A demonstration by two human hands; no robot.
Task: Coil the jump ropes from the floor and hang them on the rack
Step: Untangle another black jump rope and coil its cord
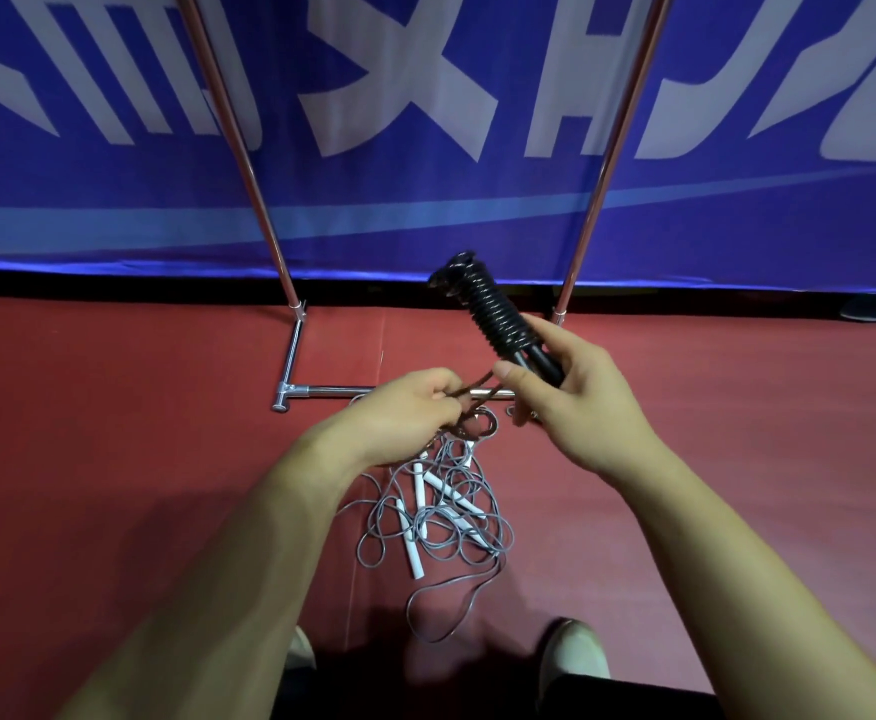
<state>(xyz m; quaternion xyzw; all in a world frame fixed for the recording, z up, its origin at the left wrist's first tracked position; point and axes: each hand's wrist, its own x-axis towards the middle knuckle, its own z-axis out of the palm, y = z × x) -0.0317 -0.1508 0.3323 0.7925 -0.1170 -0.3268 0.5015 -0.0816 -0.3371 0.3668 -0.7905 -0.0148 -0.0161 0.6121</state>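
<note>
- Our right hand (576,402) grips the black rope (498,319) by its two handles (545,363). The fingers are curled round them and the thumb is pressed on the near side.
- The rope is wound in tight turns round the upper part of the handles. The bundle tilts up and to the left, in the air in front of the rack (290,350).
- A loose cord (477,394) runs from the bundle down to our left hand (404,413), whose fingers are curled and pinch it. More of the cord loops just below that hand.
- The grey ropes (446,517) lie in a tangled heap on the red floor (113,433), under and between our forearms, with their white handles (415,556) mixed in.
- The rack's chrome base bar lies on the floor just beyond the heap. Its two uprights rise in front of a blue banner (425,200) with white characters.
- Our shoes (573,652) show at the bottom edge, near the heap.
</note>
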